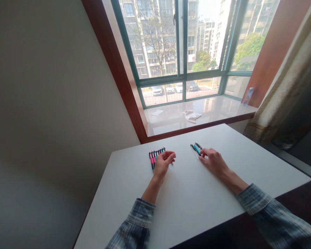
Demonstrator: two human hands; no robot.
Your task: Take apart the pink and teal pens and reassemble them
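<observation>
The teal pen (197,149) lies on the desk (181,200) between two dark pens (193,148), just ahead and left of the fingers of the right hand (214,159), the nearer one — its long axis slants away leftward. Those fingers are bent, slightly parted at its near end; any grip is unclear. The left hand (165,162) curls loosely, partly hiding the row of pens (152,159) — whether it holds the pale tip (172,164) beneath, I cannot tell.

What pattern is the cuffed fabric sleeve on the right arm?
The cuffed sleeve is blue and white plaid, clearest in the head view.
</observation>
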